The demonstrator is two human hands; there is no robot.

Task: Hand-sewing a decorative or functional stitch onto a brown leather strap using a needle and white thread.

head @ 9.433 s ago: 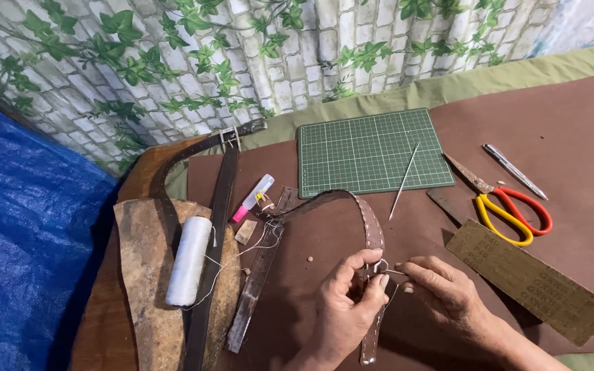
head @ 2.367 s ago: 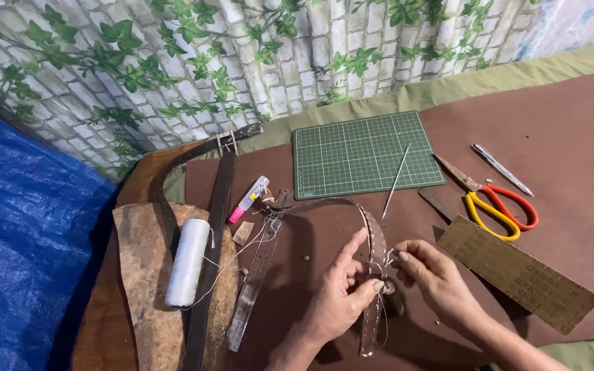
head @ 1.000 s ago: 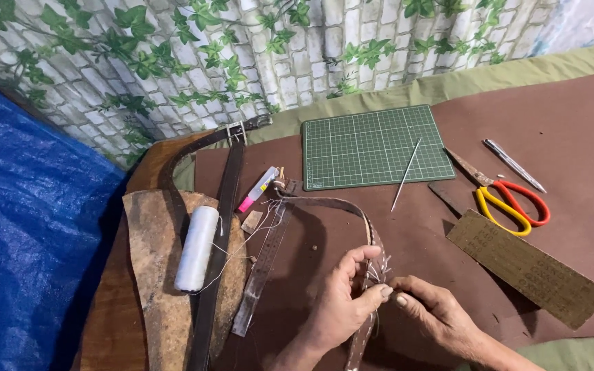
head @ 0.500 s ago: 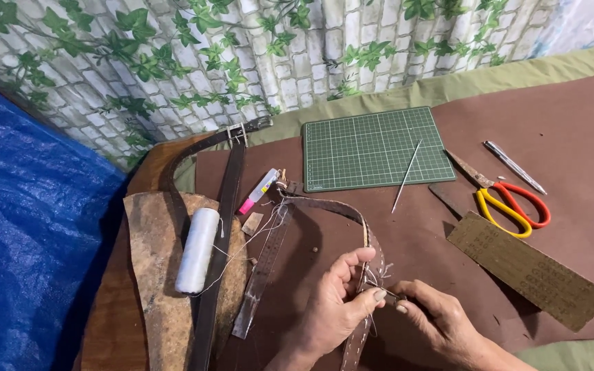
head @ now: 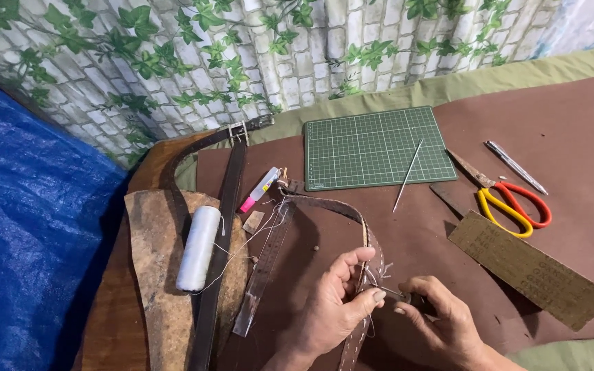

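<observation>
My left hand (head: 335,302) pinches a brown leather strap (head: 342,208) that arcs from near the pink-tipped pen down to the front edge. White thread ends stick out of the strap by my thumb. My right hand (head: 441,319) holds a thin needle against the strap, its tip at the stitching. A spool of white thread (head: 198,249) lies to the left on a scrap of rough leather (head: 154,275), with loose thread trailing toward the strap.
A green cutting mat (head: 372,145) with a thin awl (head: 407,175) sits at the back. Red-and-yellow scissors (head: 510,203), a metal pen (head: 515,166), a brown sandpaper strip (head: 527,268), a clear ruler (head: 262,271), a dark belt (head: 225,206) and blue tarp (head: 29,227) surround me.
The strap's near end has shifted slightly. My right hand has drawn a little away from the left, with the needle now visible between them.
</observation>
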